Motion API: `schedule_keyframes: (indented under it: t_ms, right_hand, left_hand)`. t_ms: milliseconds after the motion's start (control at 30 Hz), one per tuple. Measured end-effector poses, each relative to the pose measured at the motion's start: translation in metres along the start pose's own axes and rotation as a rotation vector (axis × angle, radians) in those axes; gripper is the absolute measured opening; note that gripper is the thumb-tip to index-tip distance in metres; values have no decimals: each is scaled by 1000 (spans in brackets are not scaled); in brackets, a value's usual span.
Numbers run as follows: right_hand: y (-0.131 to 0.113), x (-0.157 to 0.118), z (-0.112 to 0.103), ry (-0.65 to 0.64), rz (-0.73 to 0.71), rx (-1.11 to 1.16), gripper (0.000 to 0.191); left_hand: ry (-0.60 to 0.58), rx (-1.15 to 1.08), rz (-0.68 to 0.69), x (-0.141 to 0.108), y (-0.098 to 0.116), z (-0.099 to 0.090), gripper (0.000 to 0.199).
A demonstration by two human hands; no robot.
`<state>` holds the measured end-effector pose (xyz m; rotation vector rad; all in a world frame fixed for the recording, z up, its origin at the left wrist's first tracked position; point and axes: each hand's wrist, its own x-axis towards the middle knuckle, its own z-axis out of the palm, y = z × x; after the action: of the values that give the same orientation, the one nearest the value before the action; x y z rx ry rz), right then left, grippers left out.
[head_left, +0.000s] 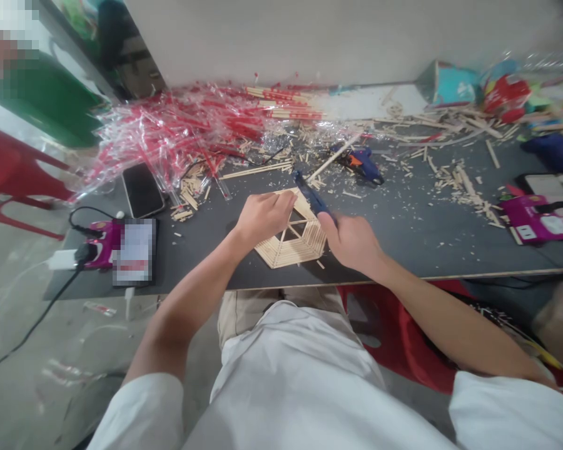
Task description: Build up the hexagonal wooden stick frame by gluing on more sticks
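An openwork polygonal frame of pale wooden sticks (293, 253), with spokes across its middle, lies near the table's front edge. My left hand (267, 215) is closed over its upper left side, fingertips pressed together at the rim. Dark blue-handled pliers (313, 199) are gripped in my right hand (354, 240), at the frame's right side. The pliers' head points up and away, beyond the frame's far edge. A single stick (333, 158) slants just past that head; whether the jaws touch it I cannot tell.
A blue glue gun (366, 165) lies beyond my right hand. Red and clear wrappers (182, 128) heap at the back left. Cut stick pieces (464, 184) are scattered about. Two phones (143, 189) and a purple power strip (104, 244) lie left; another purple strip (537, 219) sits right.
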<state>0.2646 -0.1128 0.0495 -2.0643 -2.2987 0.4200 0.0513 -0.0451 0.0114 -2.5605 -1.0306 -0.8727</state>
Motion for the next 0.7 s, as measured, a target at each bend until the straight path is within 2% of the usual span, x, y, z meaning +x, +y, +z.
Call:
schedule_keyframes:
  t_ms: [167, 267, 400, 533, 600, 700]
  right_hand:
    - [8, 1, 8, 19, -6, -27, 59]
    - [19, -4, 14, 52, -3, -22, 61]
    - [40, -18, 16, 145, 25, 49, 61]
    - [62, -26, 9, 275, 111, 25, 54]
    - [75, -23, 3, 308, 203, -52, 48]
    - [94, -8, -8, 321, 418, -124, 46]
  left_hand:
    - [133, -16, 6, 0, -1, -3, 36]
    - [163, -55, -74, 0, -7, -5, 36]
    - [63, -111, -284, 0, -18, -4, 36]
    - [-117, -175, -396, 0, -25, -3, 30]
    - [-183, -206, -454, 1, -27, -2, 28]
    - [-241, -254, -528, 2, -30, -1, 27]
